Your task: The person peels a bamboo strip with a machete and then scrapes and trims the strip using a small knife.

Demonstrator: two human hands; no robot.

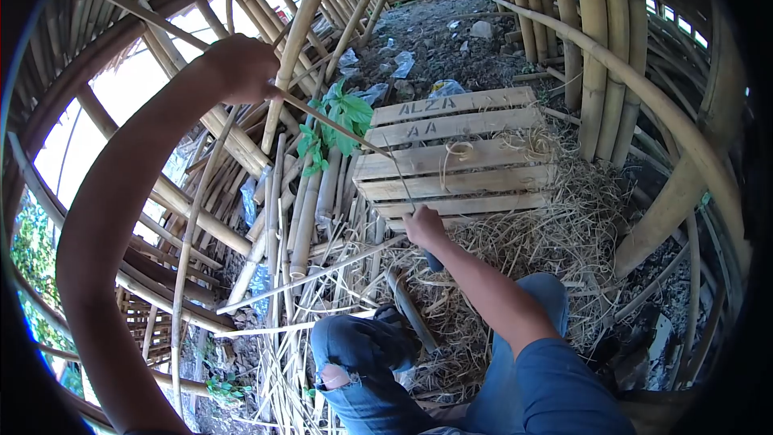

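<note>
My left hand point(241, 70) is raised at the upper left, closed round a long thin bamboo strip point(338, 126) that slants down to the right. In front of the crate my right hand point(425, 227) grips a knife point(404, 177), its thin blade pointing up and its dark handle end showing below the fist. The blade's upper part meets or crosses the strip near its lower end. Behind both stands a slatted wooden crate point(459, 157) marked "ALZA", with a small ring of pale strip on it.
Bamboo shavings point(515, 250) cover the ground round the crate. Bamboo poles point(596, 48) stand at the right, and more lean at the left. A green leafy plant point(346, 117) grows beside the crate. A short dark tube point(412, 310) lies by my knees.
</note>
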